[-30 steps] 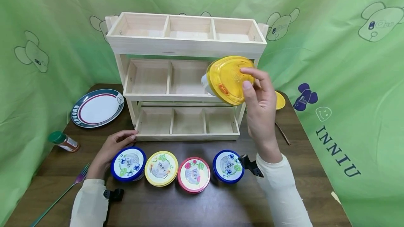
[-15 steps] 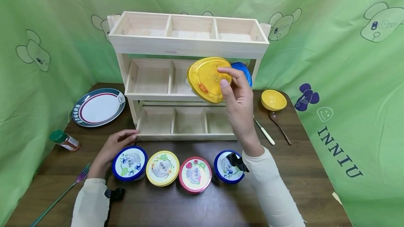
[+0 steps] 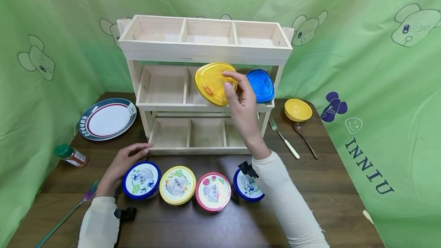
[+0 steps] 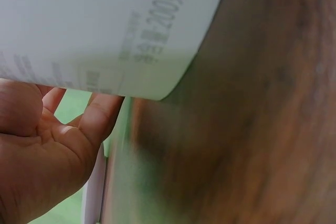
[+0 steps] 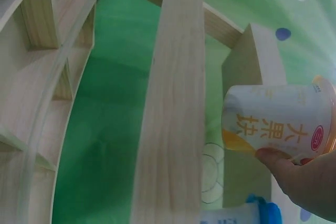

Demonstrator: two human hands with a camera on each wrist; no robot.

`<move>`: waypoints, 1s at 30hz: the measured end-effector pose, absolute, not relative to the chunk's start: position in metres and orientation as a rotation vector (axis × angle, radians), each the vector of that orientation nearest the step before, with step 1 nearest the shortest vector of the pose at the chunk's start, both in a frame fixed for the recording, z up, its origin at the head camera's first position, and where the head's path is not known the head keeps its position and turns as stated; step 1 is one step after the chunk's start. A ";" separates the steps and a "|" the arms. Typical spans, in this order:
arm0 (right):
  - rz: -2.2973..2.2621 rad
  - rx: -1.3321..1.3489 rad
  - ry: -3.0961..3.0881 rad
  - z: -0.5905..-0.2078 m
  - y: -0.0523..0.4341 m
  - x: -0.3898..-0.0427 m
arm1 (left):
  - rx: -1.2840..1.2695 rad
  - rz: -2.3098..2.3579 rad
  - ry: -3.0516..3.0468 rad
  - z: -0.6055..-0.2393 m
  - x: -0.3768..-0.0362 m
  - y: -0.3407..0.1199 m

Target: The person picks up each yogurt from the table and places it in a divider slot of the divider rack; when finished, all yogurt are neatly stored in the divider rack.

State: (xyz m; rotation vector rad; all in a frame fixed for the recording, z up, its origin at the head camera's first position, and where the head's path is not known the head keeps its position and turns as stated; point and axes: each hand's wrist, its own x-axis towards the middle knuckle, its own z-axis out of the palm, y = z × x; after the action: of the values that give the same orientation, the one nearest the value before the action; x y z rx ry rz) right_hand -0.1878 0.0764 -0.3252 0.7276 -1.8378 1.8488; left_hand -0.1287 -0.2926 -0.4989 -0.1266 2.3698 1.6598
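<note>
My right hand (image 3: 245,112) grips a plastic cup with a yellow lid (image 3: 211,83) before the middle compartment of the shelf's middle tier. In the right wrist view, the white cup (image 5: 278,116) with orange print lies sideways, my thumb against it. A blue-lidded cup (image 3: 260,84) sits in the right compartment of that tier. My left hand (image 3: 124,162) touches the left front corner of the wooden shelf (image 3: 206,52)'s bottom tier, fingers fairly straight. Close by that hand stands a blue-lidded tub (image 3: 141,179), whose white side fills the top of the left wrist view.
In a row before the shelf stand a yellow tub (image 3: 177,185), a pink tub (image 3: 213,192) and another blue-lidded tub (image 3: 247,186). A plate (image 3: 107,119), spice jar (image 3: 71,155) and fork (image 3: 67,215) lie left; a bowl (image 3: 298,110), spoon (image 3: 304,139) and white-handled fork (image 3: 284,139) right.
My right hand has carried the yellow-lidded cup leftward, from before the right compartment to before the middle one. The blue-lidded cup behind has come into view. My left hand has stayed put.
</note>
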 end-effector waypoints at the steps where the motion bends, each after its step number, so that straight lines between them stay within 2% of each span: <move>1: 1.854 0.722 -1.844 -0.327 0.075 -0.189 | -0.131 1.661 2.369 -0.500 -0.128 -0.293; 23: 1.949 0.584 -2.005 -0.345 0.058 -0.211 | -0.120 1.715 2.359 -0.500 -0.128 -0.290; 30: 1.835 0.565 -2.148 -0.346 0.060 -0.209 | -0.121 1.720 2.353 -0.498 -0.127 -0.291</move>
State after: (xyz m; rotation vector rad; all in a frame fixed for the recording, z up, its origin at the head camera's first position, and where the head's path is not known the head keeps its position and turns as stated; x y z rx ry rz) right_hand -0.2095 0.0595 -0.3464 0.5655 -2.1481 1.8347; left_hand -0.1270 -0.2906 -0.4977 -0.1212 2.3535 1.7196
